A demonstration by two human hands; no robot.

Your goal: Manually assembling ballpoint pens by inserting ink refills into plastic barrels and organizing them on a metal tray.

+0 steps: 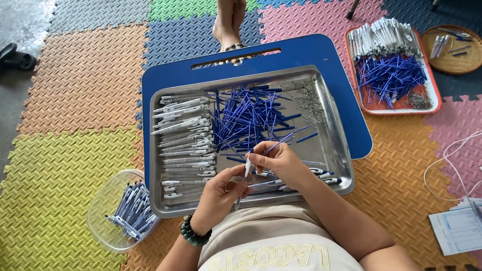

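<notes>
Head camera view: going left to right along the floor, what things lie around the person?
Black sandal → clear tub of finished pens → steel tray on the blue lap desk → red tray of pen parts → woven basket.

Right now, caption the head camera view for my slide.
Two hands, left hand and right hand, fit a pen barrel over a steel tray of blue refills.

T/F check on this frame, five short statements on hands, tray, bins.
1. Both hands, left hand and right hand, hold a pen barrel. True.
2. The steel tray sits on a red board. False: a blue board.
3. Blue refills lie piled in the tray's middle. True.
4. The clear tub is empty. False: it holds assembled pens.
5. A bead bracelet is on the right wrist. False: left.
</notes>
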